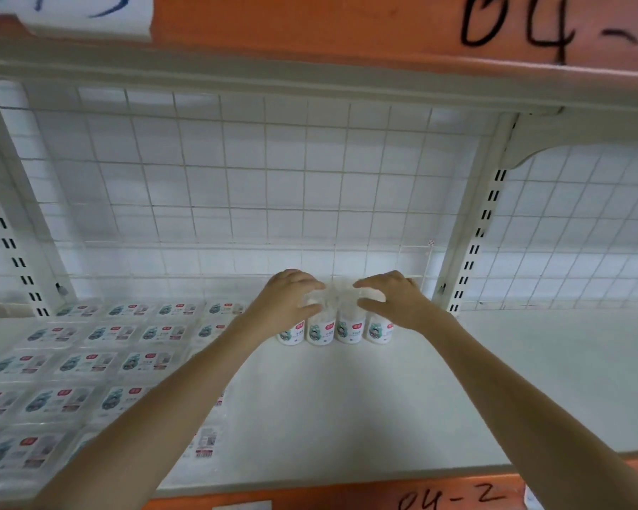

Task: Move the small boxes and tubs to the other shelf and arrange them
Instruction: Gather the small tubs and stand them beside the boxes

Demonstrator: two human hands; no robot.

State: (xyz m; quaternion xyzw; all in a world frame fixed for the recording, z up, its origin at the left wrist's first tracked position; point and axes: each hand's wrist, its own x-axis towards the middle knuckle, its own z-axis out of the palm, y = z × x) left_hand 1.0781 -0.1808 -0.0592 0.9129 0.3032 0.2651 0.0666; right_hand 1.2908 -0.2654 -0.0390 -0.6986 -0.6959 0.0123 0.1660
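both hands, left hand (290, 296) and right hand (391, 298), grip curled on upright tubs (334, 325).

You face a white metal shelving bay (347, 417) backed by a white wire grid panel (236, 178), a pale wall behind it. White slotted uprights (472, 248) flank the bay. Orange edge strips — one above (310, 27), one below (347, 500) — carry black handwritten numbers. Light is soft and even.
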